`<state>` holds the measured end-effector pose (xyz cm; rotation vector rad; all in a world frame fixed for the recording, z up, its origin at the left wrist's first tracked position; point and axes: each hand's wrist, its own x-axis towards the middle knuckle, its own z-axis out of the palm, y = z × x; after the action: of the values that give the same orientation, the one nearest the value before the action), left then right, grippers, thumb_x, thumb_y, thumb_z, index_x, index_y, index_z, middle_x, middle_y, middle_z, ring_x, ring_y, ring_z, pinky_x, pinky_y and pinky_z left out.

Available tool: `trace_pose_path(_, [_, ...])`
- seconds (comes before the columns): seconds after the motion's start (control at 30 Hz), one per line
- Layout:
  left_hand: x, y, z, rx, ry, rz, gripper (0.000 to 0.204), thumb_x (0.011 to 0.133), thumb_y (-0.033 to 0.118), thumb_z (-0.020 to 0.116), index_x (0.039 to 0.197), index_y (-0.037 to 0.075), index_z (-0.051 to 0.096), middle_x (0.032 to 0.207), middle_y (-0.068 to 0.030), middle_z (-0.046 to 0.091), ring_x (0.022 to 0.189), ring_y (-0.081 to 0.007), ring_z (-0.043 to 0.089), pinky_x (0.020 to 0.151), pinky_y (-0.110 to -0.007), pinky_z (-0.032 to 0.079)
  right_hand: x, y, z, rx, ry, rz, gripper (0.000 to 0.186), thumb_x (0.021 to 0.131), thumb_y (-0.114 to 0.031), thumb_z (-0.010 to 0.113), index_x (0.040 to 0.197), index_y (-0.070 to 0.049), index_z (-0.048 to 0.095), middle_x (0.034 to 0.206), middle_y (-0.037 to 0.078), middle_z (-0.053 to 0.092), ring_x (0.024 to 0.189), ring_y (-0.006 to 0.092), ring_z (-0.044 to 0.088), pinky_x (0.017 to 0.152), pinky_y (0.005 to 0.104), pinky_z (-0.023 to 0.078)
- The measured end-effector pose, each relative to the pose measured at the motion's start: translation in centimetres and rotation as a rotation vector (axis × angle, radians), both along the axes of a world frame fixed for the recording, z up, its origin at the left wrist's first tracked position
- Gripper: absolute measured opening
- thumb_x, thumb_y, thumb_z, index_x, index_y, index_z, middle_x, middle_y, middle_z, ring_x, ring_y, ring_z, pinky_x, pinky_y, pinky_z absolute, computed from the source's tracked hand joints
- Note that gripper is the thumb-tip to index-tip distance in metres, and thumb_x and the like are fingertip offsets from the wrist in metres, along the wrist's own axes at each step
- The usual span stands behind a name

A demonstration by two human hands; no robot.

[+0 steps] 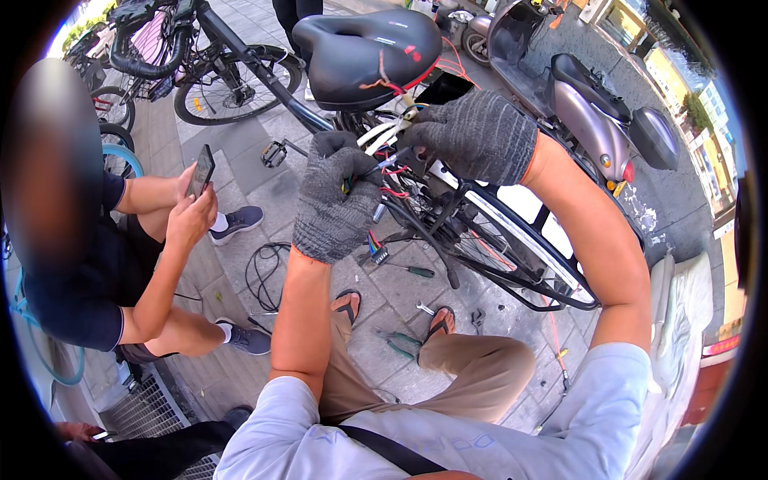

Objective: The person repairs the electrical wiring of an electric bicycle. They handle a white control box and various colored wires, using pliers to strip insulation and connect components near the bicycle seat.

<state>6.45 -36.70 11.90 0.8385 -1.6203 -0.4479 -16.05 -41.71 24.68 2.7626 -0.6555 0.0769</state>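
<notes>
Strands of thin, red, plastic-sheathed wire (394, 192) lie between my left hand (340, 196) and right hand (480, 136), both in grey knitted gloves (328, 228), near the broad, black padded saddle (364, 60). Fingers on both hands bend inward; their tips are hidden, so I cannot tell what, if anything, they clamp. Expect the wire to be light, limp and easily broken by tugging; smooth sheathing may slip against knit. Grip the sheath close to its end, clear of the thicker white cables (382, 133).

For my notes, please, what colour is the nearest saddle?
The saddle is black with red accents, head view.
</notes>
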Motion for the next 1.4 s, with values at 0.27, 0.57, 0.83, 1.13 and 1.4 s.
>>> trace_pose_path(0.27, [0.5,-0.9,-1.4,-0.054,-0.090,0.083,0.018,0.074,-0.003,0.072,0.089,0.002,0.064,0.106,-0.0167,0.054,0.096,-0.0312,0.057,0.080,-0.041,0.051,1.3,2.0,-0.1,0.166,-0.218,-0.085,0.038,0.084,-0.016,0.068,0.122,-0.018,0.072,0.096,0.011,0.068,0.079,0.0331,0.069,0.068,0.0451,0.055])
trace_pose_path(0.57, [-0.4,-0.4,-1.2,-0.136,-0.037,0.042,0.022,0.072,-0.007,0.070,0.092,0.002,0.063,0.107,-0.0170,0.053,0.096,-0.0315,0.057,0.080,-0.040,0.051,3.0,3.6,-0.3,0.225,-0.193,-0.080,0.032,0.083,-0.014,0.070,0.114,-0.009,0.073,0.104,0.015,0.068,0.092,0.0371,0.069,0.079,0.0470,0.056])
trace_pose_path(0.83, [-1.1,-0.1,-1.4,-0.183,0.007,0.046,0.022,0.073,-0.008,0.070,0.091,0.002,0.063,0.102,-0.0143,0.054,0.094,-0.0300,0.057,0.080,-0.040,0.050,2.6,2.9,-0.9,0.104,-0.179,-0.056,0.024,0.086,-0.034,0.073,0.098,-0.013,0.072,0.089,0.013,0.068,0.084,0.0373,0.069,0.070,0.0512,0.054])
trace_pose_path(1.13, [-1.0,-0.3,-1.6,-0.213,0.002,0.043,0.022,0.073,-0.007,0.073,0.090,0.002,0.063,0.101,-0.0137,0.055,0.095,-0.0295,0.057,0.080,-0.040,0.050,2.4,2.3,-1.6,0.035,-0.189,-0.072,0.019,0.085,-0.027,0.068,0.093,-0.010,0.070,0.090,0.014,0.067,0.084,0.0371,0.068,0.071,0.0522,0.055])
trace_pose_path(1.4, [-1.4,0.3,-1.6,-0.142,0.079,0.059,0.020,0.074,-0.008,0.072,0.090,0.002,0.065,0.105,-0.0142,0.057,0.100,-0.0291,0.059,0.084,-0.039,0.050,2.8,2.6,-1.4,0.063,-0.197,-0.120,0.018,0.084,-0.021,0.069,0.096,-0.007,0.070,0.096,0.014,0.064,0.089,0.0367,0.067,0.075,0.0503,0.055])
